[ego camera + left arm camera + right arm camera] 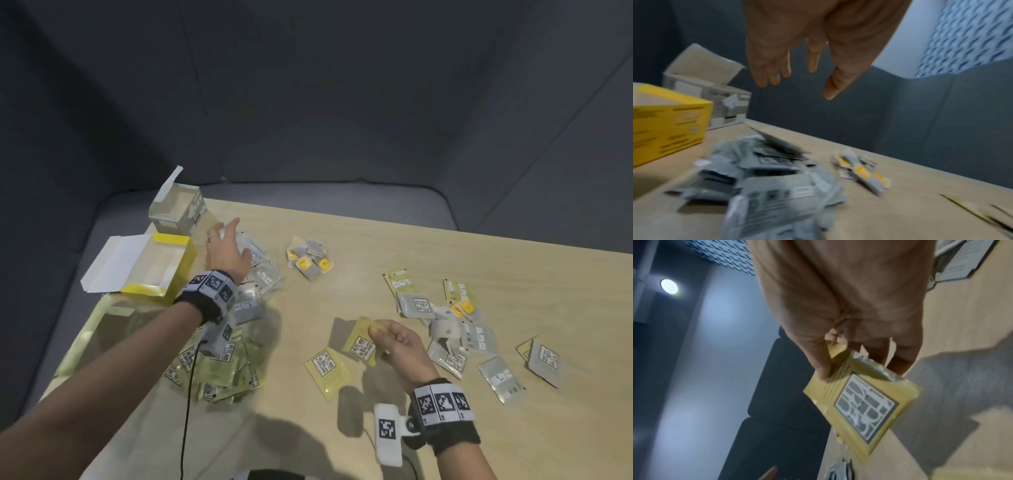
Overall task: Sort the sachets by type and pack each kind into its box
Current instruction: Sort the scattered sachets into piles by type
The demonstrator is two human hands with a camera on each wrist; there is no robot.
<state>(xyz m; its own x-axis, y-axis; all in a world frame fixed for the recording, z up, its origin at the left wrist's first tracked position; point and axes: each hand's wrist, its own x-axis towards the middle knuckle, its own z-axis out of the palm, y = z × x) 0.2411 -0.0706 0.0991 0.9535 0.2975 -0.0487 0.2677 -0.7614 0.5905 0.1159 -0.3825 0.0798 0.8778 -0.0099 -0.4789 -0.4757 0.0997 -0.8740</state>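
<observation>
Fingers point(774, 71) of your left hand point(230, 255) are spread straight and hold nothing, hovering above the grey sachet pile point(260, 274). At the far left of the surface point(376, 236) the yellow box point(150, 270) and, behind it, the grey box point(178, 209) stand with lids open; the yellow-green sachet pile point(212, 370) lies under your left forearm. A small yellow-dot cluster point(308, 260) sits near the middle. Your right hand point(400, 346) pinches a yellow-green sachet point(861, 404) between thumb and fingers, lifted off the surface. Mixed unsorted sachets point(472, 339) lie scattered at the right.
</observation>
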